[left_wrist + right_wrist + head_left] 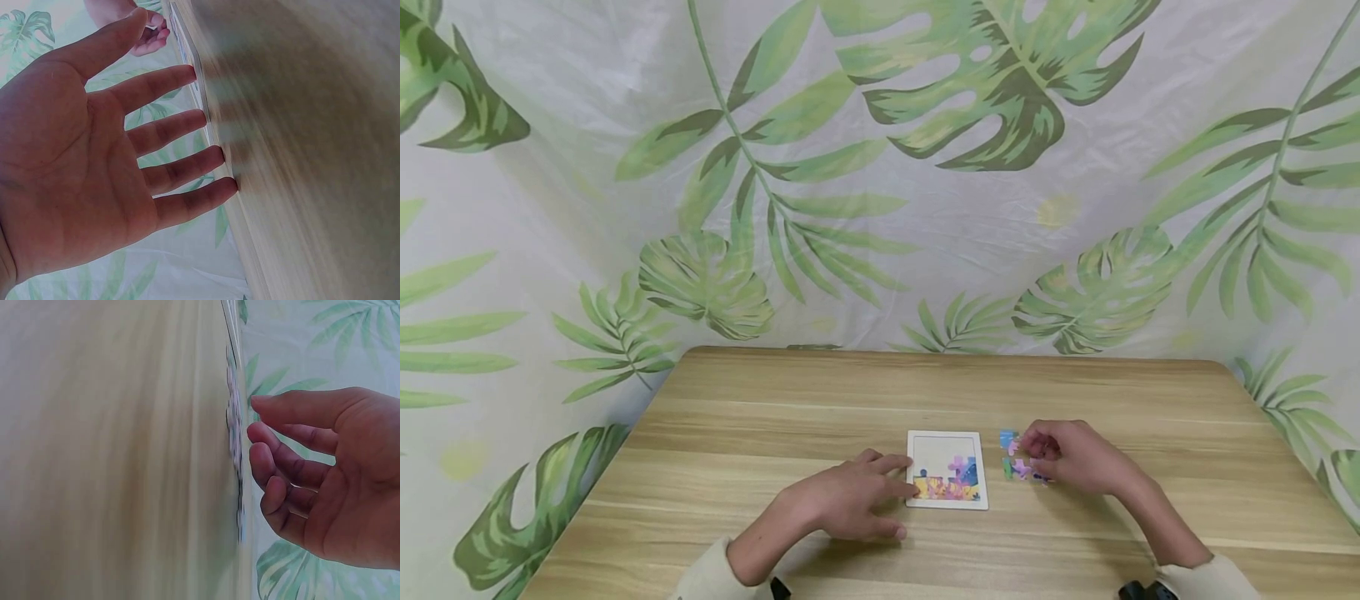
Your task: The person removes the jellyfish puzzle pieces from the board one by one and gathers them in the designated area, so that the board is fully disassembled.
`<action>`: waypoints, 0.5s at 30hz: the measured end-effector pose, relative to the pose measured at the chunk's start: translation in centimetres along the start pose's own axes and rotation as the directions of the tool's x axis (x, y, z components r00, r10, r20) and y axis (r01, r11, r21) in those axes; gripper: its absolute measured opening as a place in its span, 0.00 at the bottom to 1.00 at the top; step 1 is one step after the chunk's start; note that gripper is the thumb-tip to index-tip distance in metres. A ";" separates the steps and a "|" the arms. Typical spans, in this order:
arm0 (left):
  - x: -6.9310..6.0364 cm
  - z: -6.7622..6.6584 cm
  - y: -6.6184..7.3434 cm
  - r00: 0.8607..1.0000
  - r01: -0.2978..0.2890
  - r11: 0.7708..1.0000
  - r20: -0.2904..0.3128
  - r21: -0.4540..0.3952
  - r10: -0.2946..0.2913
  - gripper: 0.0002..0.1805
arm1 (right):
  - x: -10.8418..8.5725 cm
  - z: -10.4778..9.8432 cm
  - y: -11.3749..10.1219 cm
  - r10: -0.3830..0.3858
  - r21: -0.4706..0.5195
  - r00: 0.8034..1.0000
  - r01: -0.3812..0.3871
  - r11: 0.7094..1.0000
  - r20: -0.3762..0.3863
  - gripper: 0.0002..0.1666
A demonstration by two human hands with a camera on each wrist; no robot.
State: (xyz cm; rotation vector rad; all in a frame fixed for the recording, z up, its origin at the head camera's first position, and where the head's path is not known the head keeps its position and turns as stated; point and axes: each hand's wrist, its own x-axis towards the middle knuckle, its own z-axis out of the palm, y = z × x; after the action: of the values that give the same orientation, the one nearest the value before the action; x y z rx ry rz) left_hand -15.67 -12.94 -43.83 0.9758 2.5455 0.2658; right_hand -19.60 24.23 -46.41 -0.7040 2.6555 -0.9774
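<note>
A white-bordered jigsaw puzzle tray (984, 467) lies on the table, with colourful joined pieces (951, 488) along its bottom and lower right. My left hand (850, 502) rests at the tray's left side, fingers spread and nearly straight, fingertips touching the border. Just right of the tray lies a cluster of loose puzzle pieces (1007, 439), partly hidden by my right hand (1078, 458). In the right wrist view, that hand's fingers bend loosely beside the pieces (234, 419). Thumb and fingertips stand a little apart, and nothing shows between them.
The wooden table (760, 433) has rounded back corners. Behind it and at both sides hangs a pale curtain (850, 267) with green leaf prints. A dark wrist device (1146, 590) shows at the right sleeve.
</note>
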 end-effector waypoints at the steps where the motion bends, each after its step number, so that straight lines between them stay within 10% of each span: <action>1: 0.0 0.0 0.0 1.000 -0.001 1.000 -0.001 0.000 0.001 0.28 | 0.2 0.1 -0.2 -0.003 0.003 1.000 0.003 1.000 0.002 0.08; 15: 0.0 -0.1 0.0 1.000 -0.003 1.000 -0.006 -0.020 0.002 0.28 | 2.5 1.7 -2.4 -0.047 0.011 0.998 0.047 0.999 0.033 0.11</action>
State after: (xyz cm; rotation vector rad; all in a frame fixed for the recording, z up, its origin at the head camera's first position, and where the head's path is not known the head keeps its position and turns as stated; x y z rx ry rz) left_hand -15.70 -12.93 -43.77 0.9722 2.5425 0.2949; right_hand -20.30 20.43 -46.26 -0.7768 2.6148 -0.9816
